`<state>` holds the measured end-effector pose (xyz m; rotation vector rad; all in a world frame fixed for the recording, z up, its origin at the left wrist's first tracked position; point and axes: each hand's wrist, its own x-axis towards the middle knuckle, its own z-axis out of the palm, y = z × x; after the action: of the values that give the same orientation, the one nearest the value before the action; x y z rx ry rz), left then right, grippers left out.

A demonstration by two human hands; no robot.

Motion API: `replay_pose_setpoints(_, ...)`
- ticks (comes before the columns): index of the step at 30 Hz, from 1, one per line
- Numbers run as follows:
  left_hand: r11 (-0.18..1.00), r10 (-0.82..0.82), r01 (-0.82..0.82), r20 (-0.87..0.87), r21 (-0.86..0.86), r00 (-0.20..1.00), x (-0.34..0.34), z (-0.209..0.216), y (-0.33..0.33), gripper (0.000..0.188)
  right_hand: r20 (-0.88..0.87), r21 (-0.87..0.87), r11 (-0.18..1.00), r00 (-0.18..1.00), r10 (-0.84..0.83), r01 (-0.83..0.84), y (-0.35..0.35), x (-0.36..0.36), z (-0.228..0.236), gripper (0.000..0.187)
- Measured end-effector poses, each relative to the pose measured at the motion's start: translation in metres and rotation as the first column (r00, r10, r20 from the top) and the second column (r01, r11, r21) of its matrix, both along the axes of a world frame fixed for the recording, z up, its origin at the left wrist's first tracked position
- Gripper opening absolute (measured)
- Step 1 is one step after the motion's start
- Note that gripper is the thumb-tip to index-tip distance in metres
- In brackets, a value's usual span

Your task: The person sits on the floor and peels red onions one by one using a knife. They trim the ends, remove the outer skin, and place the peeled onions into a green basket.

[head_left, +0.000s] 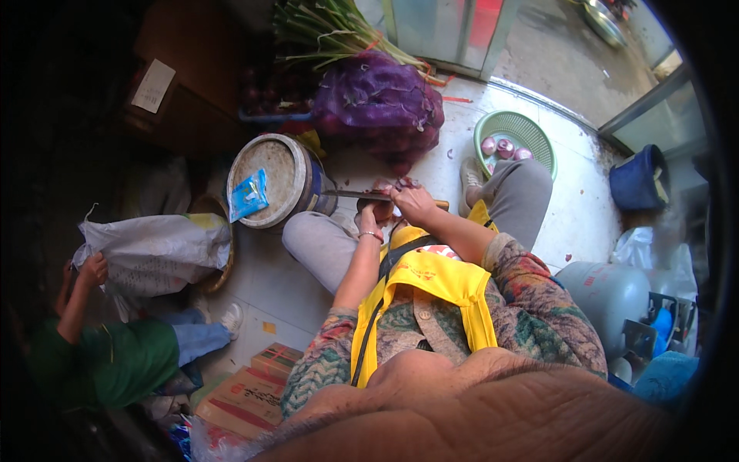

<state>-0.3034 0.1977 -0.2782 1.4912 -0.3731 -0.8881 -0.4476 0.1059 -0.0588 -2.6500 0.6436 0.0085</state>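
Note:
My right hand [414,202] is closed on a knife [354,194] between my knees. Its blade points left, and part of the handle shows to the right of my fingers. Against the near side of the blade, my left hand [371,221] is closed around a red onion [378,208], which the fingers largely cover. Reddish onion skins [403,183] lie just beyond the blade. To the far right stands a green plastic basket [549,144] with several peeled purple onions [505,148] in it.
A large purple mesh sack [377,100] of onions sits ahead, with scallions [327,35] behind it. A lidded bucket [265,173] bears a blue packet [248,194]. A gas cylinder [604,296] and dark blue bucket [640,179] stand right. At left another person holds a white sack [158,254].

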Motion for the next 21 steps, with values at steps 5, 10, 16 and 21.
replay_pose_setpoints(5, 0.993, 0.01, -0.052, -0.355, -0.109, 0.935, 0.012, 0.005, -0.001, 0.045, 0.037, -0.08, 0.996, 0.998, 0.051, -0.048, -0.006, 0.0, -0.006, 0.04)
replay_pose_setpoints(10, 0.938, -0.251, -0.012, -0.701, -0.347, 0.668, -0.025, 0.056, -0.015, 0.033, -0.036, -0.053, 0.994, 0.995, 0.092, -0.094, -0.033, -0.032, -0.017, 0.047)
replay_pose_setpoints(16, 0.999, 0.019, -0.032, -0.352, -0.032, 0.936, -0.016, 0.105, 0.001, 0.028, 0.033, -0.053, 0.998, 0.999, 0.043, -0.041, -0.007, 0.001, -0.014, 0.04)
replay_pose_setpoints(21, 0.938, 0.347, -0.308, -0.417, 0.159, 0.84, -0.046, 0.174, -0.005, 0.032, 0.011, -0.053, 0.999, 1.0, 0.0, 0.0, -0.006, -0.007, -0.007, 0.04)
